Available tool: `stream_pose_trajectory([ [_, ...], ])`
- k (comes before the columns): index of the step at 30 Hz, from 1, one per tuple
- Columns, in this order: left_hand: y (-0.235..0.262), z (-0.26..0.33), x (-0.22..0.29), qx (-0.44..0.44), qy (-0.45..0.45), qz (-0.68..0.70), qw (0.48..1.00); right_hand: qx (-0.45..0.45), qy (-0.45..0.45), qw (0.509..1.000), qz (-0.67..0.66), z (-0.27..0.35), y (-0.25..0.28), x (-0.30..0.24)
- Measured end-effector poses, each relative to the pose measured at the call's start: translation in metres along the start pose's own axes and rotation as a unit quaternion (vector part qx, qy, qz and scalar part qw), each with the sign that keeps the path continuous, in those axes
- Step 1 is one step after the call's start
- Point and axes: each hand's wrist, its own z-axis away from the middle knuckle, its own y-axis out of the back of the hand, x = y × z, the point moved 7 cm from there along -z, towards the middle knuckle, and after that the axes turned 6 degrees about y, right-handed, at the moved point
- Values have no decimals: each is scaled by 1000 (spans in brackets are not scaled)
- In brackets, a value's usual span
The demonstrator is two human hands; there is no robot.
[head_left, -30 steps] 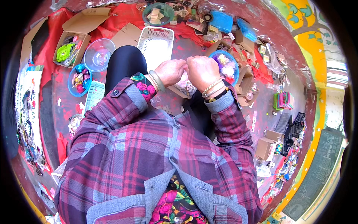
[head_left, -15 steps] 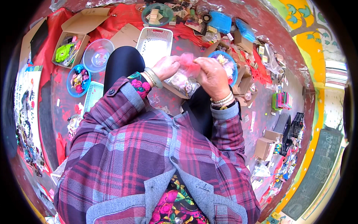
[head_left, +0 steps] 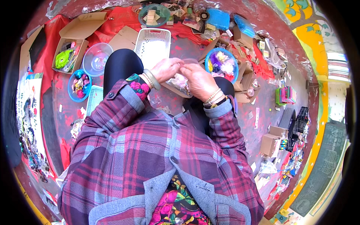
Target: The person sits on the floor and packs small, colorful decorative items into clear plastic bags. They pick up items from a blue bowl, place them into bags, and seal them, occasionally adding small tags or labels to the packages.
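Between my knees, my left hand [head_left: 167, 69] and my right hand [head_left: 200, 80] meet with their fingertips close together. Both are closed on a sheer pink piece of gauze [head_left: 190, 60], of which only a pale edge shows past the fingers. Just under the hands is a cardboard box [head_left: 175, 90] holding clear plastic bags with whitish-pink contents [head_left: 179, 81]. Past my left hand stands a white perforated plastic basket [head_left: 153, 37]. To the right of my right hand, a blue-rimmed basin [head_left: 222, 64] holds white, purple and yellow fluffy pieces.
At the left are a clear tub [head_left: 96, 60], a blue bowl of shiny ornaments [head_left: 79, 85] and an open carton [head_left: 71, 52] with a green item. Cartons [head_left: 270, 144] and a stack of coloured baskets [head_left: 287, 95] line the right. Blue trays [head_left: 218, 18] lie at the back.
My right hand has moved left and turned over toward my left hand. The pink gauze, spread out above the fingers before, is now mostly hidden. More of the blue-rimmed basin shows.
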Motion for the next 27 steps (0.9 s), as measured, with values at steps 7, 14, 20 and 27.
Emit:
stream_pose_trajectory([
  [7, 3, 1, -17, -8, 112, 196, 974, 100, 15, 995, -15, 0, 41, -7],
  [14, -7, 5, -4, -80, 97, 188, 974, 38, 10, 999, 26, 0, 13, -7],
  [20, -8, 6, 2, -108, 56, 165, 979, -69, -59, 996, 5, 2, -6, 3],
  [27, -15, 5, -3, -148, 70, 196, 967, -146, -65, 986, 39, -2, -13, 5],
])
